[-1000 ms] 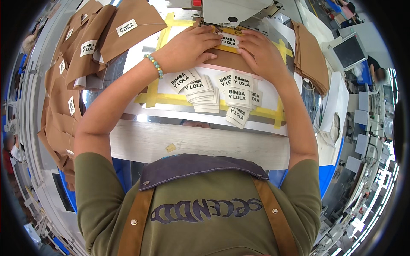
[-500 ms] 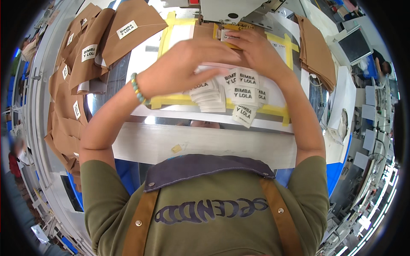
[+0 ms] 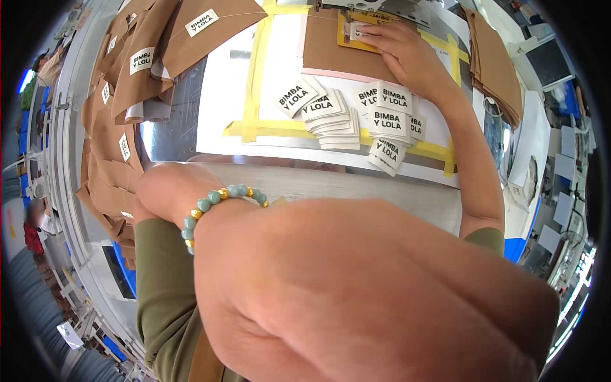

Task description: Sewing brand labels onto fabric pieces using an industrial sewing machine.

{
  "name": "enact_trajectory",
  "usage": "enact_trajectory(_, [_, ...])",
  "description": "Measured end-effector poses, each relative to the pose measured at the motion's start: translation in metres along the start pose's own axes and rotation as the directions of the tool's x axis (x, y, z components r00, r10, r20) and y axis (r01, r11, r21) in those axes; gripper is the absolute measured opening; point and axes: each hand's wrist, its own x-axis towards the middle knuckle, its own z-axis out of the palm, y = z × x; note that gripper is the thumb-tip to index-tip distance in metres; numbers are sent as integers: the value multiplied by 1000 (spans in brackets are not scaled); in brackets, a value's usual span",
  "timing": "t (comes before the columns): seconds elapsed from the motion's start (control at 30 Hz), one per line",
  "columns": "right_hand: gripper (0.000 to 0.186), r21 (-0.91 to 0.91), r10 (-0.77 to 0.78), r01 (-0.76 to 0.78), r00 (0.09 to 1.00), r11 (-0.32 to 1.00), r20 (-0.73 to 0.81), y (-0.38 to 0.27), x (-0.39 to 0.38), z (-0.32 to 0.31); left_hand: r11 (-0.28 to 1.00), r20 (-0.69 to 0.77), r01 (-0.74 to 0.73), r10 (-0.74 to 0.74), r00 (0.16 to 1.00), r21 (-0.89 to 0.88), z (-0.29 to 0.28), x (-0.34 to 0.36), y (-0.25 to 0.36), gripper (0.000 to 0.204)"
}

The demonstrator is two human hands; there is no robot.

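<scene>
My left hand (image 3: 369,267) is raised close to the camera and fills the lower middle; its fingers are not clearly visible. A green-and-gold bead bracelet (image 3: 215,197) circles the wrist. Farther off, my right hand (image 3: 410,57) reaches under the machine head. Its fingertips hold a white printed label (image 3: 355,30) in place inside a yellow frame (image 3: 345,42). That frame lies on a flat brown piece (image 3: 324,54). In front are piles of white labels, one on the left (image 3: 334,127) and another on the right (image 3: 389,124). Two loose labels (image 3: 294,95) lie beside the left pile.
Yellow tape (image 3: 254,76) marks the white work board. Brown pieces bearing labels (image 3: 184,38) are heaped on the left. More brown pieces (image 3: 493,73) are stacked at the right, near a small screen (image 3: 550,62). A machine head (image 3: 356,5) overhangs the far edge.
My left hand has moved back from above the labels up toward the camera. Two loose labels now show beside the left pile. My right hand stays at the label in the yellow frame.
</scene>
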Motion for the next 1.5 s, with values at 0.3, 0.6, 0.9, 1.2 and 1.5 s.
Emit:
enact_trajectory(0.3, [38,8,-13,13,999,1000,-45,10,3,4,979,-17,-34,32,999,-201,-1,-5,-8,27])
enact_trajectory(0.6, [38,92,20,-13,997,996,-75,23,16,5,901,-684,429,-351,640,-61,-5,-46,28,23])
enact_trajectory(0.9, [41,155,115,-109,993,982,-29,9,13,3,600,-829,797,-410,380,68,-53,-96,20,23])
enact_trajectory(1.2, [37,61,164,-154,962,986,-219,19,-51,-46,-125,-736,738,-288,612,663,-115,-121,-1,37])
enact_trajectory(1.5, [25,254,421,-347,832,903,-360,67,-77,-30,-263,-559,493,-395,729,829,-144,-118,-22,56])
